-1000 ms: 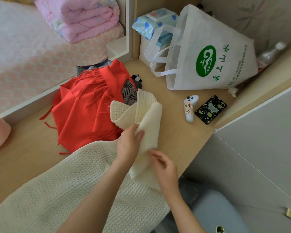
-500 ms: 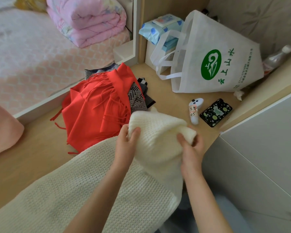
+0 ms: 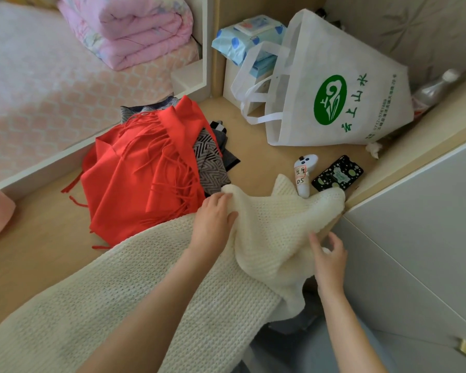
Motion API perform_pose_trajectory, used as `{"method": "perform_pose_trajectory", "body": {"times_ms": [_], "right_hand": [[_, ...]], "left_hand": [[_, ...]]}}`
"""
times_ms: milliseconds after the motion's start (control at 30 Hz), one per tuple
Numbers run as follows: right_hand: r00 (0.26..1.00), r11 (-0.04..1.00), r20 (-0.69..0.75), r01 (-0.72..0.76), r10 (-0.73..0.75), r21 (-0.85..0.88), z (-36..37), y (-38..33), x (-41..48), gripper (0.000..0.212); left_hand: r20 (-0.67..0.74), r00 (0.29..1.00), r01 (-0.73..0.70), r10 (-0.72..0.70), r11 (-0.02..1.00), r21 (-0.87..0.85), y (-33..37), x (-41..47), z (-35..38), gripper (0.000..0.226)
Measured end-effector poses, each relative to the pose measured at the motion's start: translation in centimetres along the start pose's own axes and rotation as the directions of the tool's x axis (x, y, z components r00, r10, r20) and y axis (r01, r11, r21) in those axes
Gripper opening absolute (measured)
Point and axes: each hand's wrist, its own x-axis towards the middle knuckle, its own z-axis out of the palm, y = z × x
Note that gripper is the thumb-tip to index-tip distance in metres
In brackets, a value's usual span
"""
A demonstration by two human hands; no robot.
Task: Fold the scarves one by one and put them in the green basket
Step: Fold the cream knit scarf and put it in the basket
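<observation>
A long cream knitted scarf (image 3: 145,286) lies across the wooden desk (image 3: 33,254) from the lower left to the right edge, its right end bunched up. My left hand (image 3: 213,219) pinches the bunched end at its upper left corner. My right hand (image 3: 328,257) hovers at the scarf's right side by the desk edge, fingers spread, holding nothing. Behind the cream scarf sits a heap of scarves: a red fringed scarf (image 3: 140,179) on top, a grey zigzag scarf (image 3: 210,162) under it. No green basket is in view.
A white tote bag (image 3: 334,84) with a green logo lies at the back right, blue tissue packs (image 3: 245,39) behind it. A white controller (image 3: 303,173) and a black phone (image 3: 338,175) lie near the scarf's end. A grey cabinet (image 3: 414,238) borders the desk at right.
The bunched scarf end, held up in both hands earlier, now lies spread toward the desk's right edge. My right hand has let go and dropped lower; my left hand still grips.
</observation>
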Motion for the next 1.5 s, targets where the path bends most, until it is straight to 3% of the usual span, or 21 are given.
{"method": "perform_pose_trajectory", "body": {"times_ms": [67,133,233,333,400,467,533,600,633,700,733,800,900,1033,1167,1233,1400,1500], "right_hand": [[0.994,0.995,0.049,-0.098,0.097,0.017,0.6,0.3,0.7,0.096],[0.984,0.987,0.087,-0.158,0.156,0.007,1.4,0.8,1.7,0.099],[0.969,0.978,0.186,-0.182,0.161,0.104,1.9,-0.6,1.5,0.059],[0.983,0.974,0.168,-0.105,0.072,0.203,1.7,-1.2,1.5,0.02],[0.993,0.978,0.023,0.107,-0.113,0.178,1.3,-2.6,1.3,0.011],[0.953,0.941,-0.109,0.298,-0.283,0.161,0.7,-4.3,1.4,0.009],[0.906,0.897,-0.182,0.411,-0.383,0.16,0.3,-6.3,2.0,0.009],[0.891,0.9,-0.174,0.433,-0.419,0.053,0.5,-7.5,3.4,0.024],[0.909,0.916,-0.12,0.39,-0.4,-0.093,0.9,-7.6,4.4,0.037],[0.975,0.898,-0.004,0.203,-0.222,-0.391,1.7,-7.4,4.9,0.066],[0.989,0.876,0.016,0.14,-0.149,-0.462,2.1,-6.8,4.5,0.078],[0.977,0.841,0.005,0.185,-0.211,-0.508,2.8,-5.0,2.5,0.087],[0.878,0.756,0.124,0.463,-0.462,-0.463,3.6,-1.7,-2.4,0.074],[0.672,0.575,0.457,0.738,-0.582,-0.353,5.8,1.4,-7.4,0.059],[0.592,0.552,0.508,0.796,-0.626,-0.249,8.7,-0.8,-7.1,0.048],[0.581,0.582,0.545,0.789,-0.604,-0.197,10.5,-3.3,-5.8,0.049],[0.507,0.5,0.634,0.84,-0.584,-0.211,15.5,-7.7,-2.2,0.057],[0.5,0.402,0.645,0.862,-0.577,-0.309,16.9,-8.5,-0.6,0.026]], "left_hand": [[0.062,0.998,0.025,-0.025,1.0,-0.007,0.4,2.0,0.4,0.058],[0.184,0.98,0.092,-0.081,0.995,-0.049,0.6,3.8,0.8,0.073],[0.373,0.922,0.101,-0.105,0.994,0.03,0.6,5.3,1.0,0.083],[0.43,0.889,0.141,-0.158,0.987,0.071,0.8,5.7,1.2,0.068],[0.285,0.945,0.178,-0.158,0.983,-0.045,0.9,5.9,0.9,0.047],[-0.032,0.994,0.098,-0.106,0.978,-0.184,1.5,6.5,-0.2,0.024],[-0.287,0.955,0.007,-0.081,0.968,-0.25,2.5,7.6,-1.6,0.017],[-0.388,0.919,-0.029,-0.065,0.972,-0.232,3.7,8.6,-2.6,0.025],[-0.388,0.92,-0.024,-0.052,0.982,-0.188,4.2,9.0,-2.8,0.036],[-0.318,0.947,0.02,-0.038,0.998,-0.06,4.3,8.8,-2.3,0.06],[-0.291,0.956,0.022,-0.024,1.0,-0.007,4.0,8.1,-1.9,0.068],[-0.249,0.968,-0.002,0.011,0.999,0.038,2.7,6.2,-1.1,0.072],[-0.189,0.979,-0.056,0.072,0.995,0.087,0.1,2.5,-0.5,0.067],[-0.238,0.969,-0.038,0.067,0.991,0.125,-3.0,-1.4,-2.0,0.057],[-0.345,0.938,0.087,-0.024,0.982,0.169,-6.1,-4.5,-4.1,0.045],[-0.322,0.942,0.162,-0.095,0.969,0.189,-7.7,-5.9,-4.2,0.046],[-0.29,0.937,0.261,-0.194,0.941,0.214,-10.9,-6.8,-4.0,0.029],[-0.36,0.92,0.217,-0.156,0.967,0.134,-10.7,-6.8,-5.2,0.014]]}}
